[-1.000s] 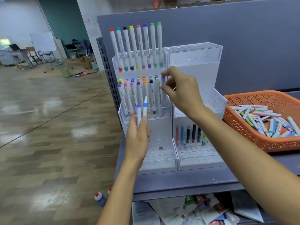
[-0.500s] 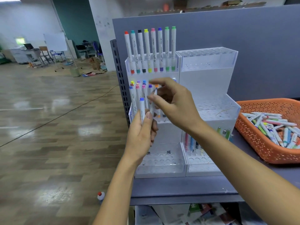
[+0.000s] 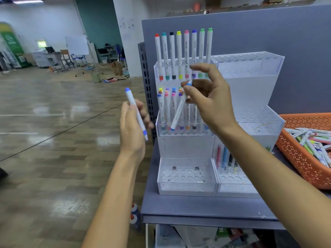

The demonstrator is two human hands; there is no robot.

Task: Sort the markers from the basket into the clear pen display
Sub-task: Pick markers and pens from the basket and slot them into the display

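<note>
The clear pen display (image 3: 250, 90) stands on a grey shelf, its left tiers holding rows of white markers with coloured caps. My right hand (image 3: 209, 99) pinches a white marker with light blue ends (image 3: 179, 111) by its top, tilted in front of the middle left tier. My left hand (image 3: 133, 126) grips a white marker with blue ends (image 3: 135, 111), held up to the left of the display. The orange basket (image 3: 297, 158) at the right holds several loose markers.
A grey partition panel (image 3: 268, 33) rises behind the display. The lower right tier holds a few pens (image 3: 223, 158). Papers lie on the shelf below (image 3: 223, 235). Two bottles (image 3: 134, 213) stand on the wooden floor beside the shelf.
My right hand has taken one marker from my left hand and carries it tilted before the middle tier. My left hand has drawn away to the left with one marker.
</note>
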